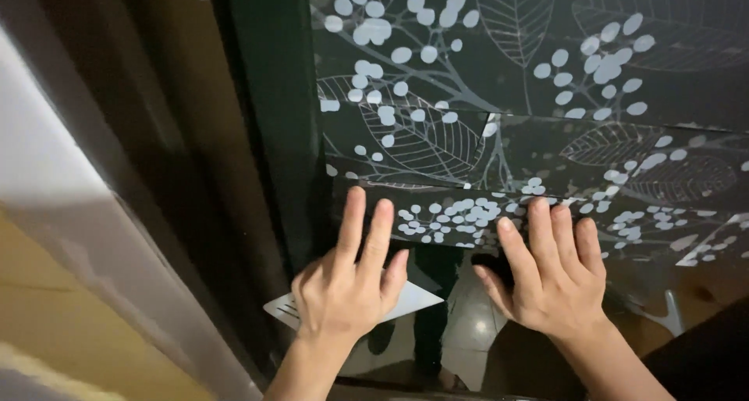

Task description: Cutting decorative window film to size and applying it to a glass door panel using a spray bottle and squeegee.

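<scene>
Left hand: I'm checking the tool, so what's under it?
A flat pale card pokes out either side of the left hand, against the glass. Its middle is hidden.

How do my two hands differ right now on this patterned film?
The left hand lies over a pale flat card pressed to the glass; the right hand has nothing under it. The left hand shows three fingers reaching the film; the right hand shows four, set closer together. Both are flat, palm down, fingertips on the film's lower edge.
</scene>
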